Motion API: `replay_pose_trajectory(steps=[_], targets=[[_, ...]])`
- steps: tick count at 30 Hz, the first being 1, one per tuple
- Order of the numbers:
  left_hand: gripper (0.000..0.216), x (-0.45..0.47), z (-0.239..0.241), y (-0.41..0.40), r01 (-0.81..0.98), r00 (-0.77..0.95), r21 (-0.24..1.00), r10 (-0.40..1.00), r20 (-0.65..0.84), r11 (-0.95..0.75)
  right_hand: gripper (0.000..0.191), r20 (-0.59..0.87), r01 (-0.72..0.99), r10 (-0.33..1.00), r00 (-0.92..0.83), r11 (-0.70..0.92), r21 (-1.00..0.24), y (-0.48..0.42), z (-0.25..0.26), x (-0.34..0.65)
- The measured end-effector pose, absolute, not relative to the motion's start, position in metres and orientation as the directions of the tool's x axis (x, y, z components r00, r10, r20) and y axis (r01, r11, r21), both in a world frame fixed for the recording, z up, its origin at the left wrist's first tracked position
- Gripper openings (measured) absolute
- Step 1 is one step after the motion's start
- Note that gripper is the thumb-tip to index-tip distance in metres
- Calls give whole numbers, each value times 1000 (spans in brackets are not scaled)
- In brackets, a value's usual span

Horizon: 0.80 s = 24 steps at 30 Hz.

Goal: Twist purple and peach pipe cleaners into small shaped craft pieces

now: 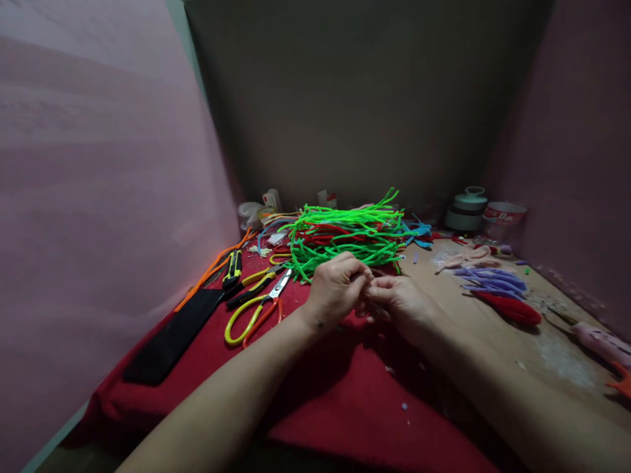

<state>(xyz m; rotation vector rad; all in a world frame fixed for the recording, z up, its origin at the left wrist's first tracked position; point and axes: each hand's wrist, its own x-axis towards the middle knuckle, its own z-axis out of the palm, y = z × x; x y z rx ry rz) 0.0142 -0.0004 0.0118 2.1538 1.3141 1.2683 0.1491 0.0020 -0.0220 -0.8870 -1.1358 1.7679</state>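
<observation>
My left hand (335, 289) and my right hand (399, 302) meet over the red cloth (320, 394), fingers curled and pinched together on something small between them that I cannot make out. Just beyond them lies a heap of bright green pipe cleaners (345, 236) with red ones beneath. Both forearms reach in from the bottom edge.
Yellow-handled scissors (256, 309), pliers (254, 284), a utility knife (233, 268) and a black flat case (172, 338) lie at left. Purple pieces (493, 281) and a red piece (510, 309) rest on the wooden table at right. Jars (468, 209) stand at the back. Walls close in on three sides.
</observation>
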Motion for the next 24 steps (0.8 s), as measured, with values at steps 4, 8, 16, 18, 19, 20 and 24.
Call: replay_pose_trajectory(steps=[4,8,16,18,19,20,24], targets=[[9,11,13,3,480,161,779,913,375,-404,21,-139,-305,885,-445,-296,-905,1,-20,149],[22,3,18,11,188,238,971,966,103,-150,15,-101,-378,902,-421,-275,-884,2,-20,151],[15,9,24,6,234,280,967,959,33,-102,13,-146,-522,957,-250,-260,-813,12,-22,153],[9,13,26,3,282,249,956,968,13,-85,13,-161,-546,962,-221,-259,-797,12,-22,153],[7,15,26,2,305,245,949,970,8,-84,13,-168,-554,960,-223,-267,-789,12,-22,154],[5,16,27,1,327,248,941,969,7,-90,12,-178,-557,956,-235,-282,-781,12,-22,154],[8,15,24,1,367,263,917,963,62,-159,8,-208,-560,931,-301,-349,-751,13,-23,156]])
